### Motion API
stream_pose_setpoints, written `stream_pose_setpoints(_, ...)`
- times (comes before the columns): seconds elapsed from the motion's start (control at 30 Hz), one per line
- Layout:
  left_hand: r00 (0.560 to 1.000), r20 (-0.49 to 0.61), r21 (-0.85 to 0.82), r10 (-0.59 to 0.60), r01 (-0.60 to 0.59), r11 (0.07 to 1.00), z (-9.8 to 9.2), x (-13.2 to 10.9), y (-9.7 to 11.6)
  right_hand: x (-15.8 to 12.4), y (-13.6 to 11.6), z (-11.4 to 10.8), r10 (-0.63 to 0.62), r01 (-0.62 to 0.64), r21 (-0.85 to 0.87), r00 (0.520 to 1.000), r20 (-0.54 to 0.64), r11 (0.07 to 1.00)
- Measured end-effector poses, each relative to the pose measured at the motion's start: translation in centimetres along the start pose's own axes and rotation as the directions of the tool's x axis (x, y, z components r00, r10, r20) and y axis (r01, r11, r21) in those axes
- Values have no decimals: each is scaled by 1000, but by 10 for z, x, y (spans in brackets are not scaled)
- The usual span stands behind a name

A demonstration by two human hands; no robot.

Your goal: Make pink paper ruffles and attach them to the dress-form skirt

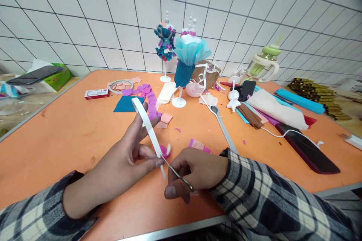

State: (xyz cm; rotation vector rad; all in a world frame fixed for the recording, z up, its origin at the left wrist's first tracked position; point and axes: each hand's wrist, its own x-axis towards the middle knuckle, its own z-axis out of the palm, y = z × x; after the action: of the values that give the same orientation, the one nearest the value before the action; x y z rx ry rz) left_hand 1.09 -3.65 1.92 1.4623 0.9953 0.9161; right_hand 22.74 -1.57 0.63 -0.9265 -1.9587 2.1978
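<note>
I have the left hand (pixel 127 158) pinching white tape (pixel 150 130), the right hand (pixel 198 167) gripping scissors (pixel 175 171), tips at the tape beside the left thumb. Seemingly a cut, calling for steadiness (mind that thumb). Pink paper (pixel 199 145) lies just beyond the right grip; a doll stand (pixel 185 73), farther off, obstructs nothing.

the plaid sleeves (pixel 271 184) mix black, grey and cream.

1. Scissors (pixel 175 171): handles mostly buried in the right hand (pixel 196 167), can't really see them.
2. Left sleeve (pixel 42 209) gets chopped by the frame edge.
3. Small box (pixel 96 93): print's too tiny.
4. Brown bag (pixel 198 75): partly blocked by the blue dress (pixel 184 72).
</note>
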Motion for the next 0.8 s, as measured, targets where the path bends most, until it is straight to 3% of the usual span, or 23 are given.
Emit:
stream_pose_setpoints(0.4,1000,-7,28,9,-8,1000,1,-2,-2,9,10,8,-124,120,-43,986,-113,992)
stream_pose_setpoints(0.6,999,-32,38,28,-27,999,1,-3,-1,13,14,16,-106,96,-62,976,-193,993)
stream_pose_setpoints(0.8,997,-35,63,69,-67,996,-1,-3,-4,15,17,17,-124,117,-44,972,-200,992)
